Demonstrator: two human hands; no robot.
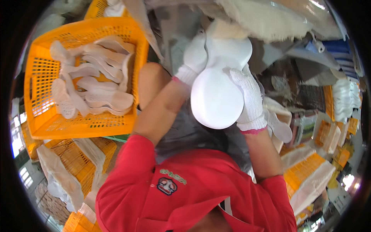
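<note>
Both hands wear white knit gloves and share one white foam shoe sole [218, 83], held up in front of the chest, above the lap. The left hand [195, 58] is closed around the narrower far end of the sole, fingers wrapped over its edge. The right hand [249, 96] is closed along the right side of the wide rounded end, palm pressed against the rim. The sole sits between the two hands, its smooth face turned toward the camera, with a fluffy cream wheel or pad [262, 17] just beyond its far end.

To do this well, I judge the grip should stay on the edges so the broad face is left free, and both wrists should hold the sole flat and steady against whatever it meets at the far end, turning it a little at a time rather than twisting it.

To the left, an orange plastic basket [42, 69] holds a loose pile of similar pale soles [92, 77], lying flat and overlapping. Lower left, more orange baskets [79, 162] are lined with clear plastic bags. On the right, another orange basket [305, 172] is also bag-lined, and a stack of white soles [344, 98] stands further back
</note>
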